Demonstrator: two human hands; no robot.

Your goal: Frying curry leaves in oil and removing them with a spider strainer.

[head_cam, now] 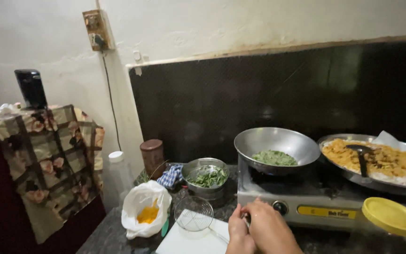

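Observation:
My right hand (269,226) reaches to the front panel of the steel gas stove (325,210), just left of its round knob (280,207). Its fingers curl against the panel and hide whatever they touch. My left hand (237,234) presses against the right hand from the left, with its fingers tucked out of sight. Above the hands, a steel wok (301,146) with chopped green leaves (274,158) sits on the left burner.
A wide pan (344,175) of yellow food with a black ladle (362,157) sits on the right burner. A yellow-lidded jar (391,217) stands front right. To the left are a steel bowl of greens (207,178), a wire strainer (193,214), a white bag with yellow powder (145,211), a white board (189,242) and a brown jar (152,156).

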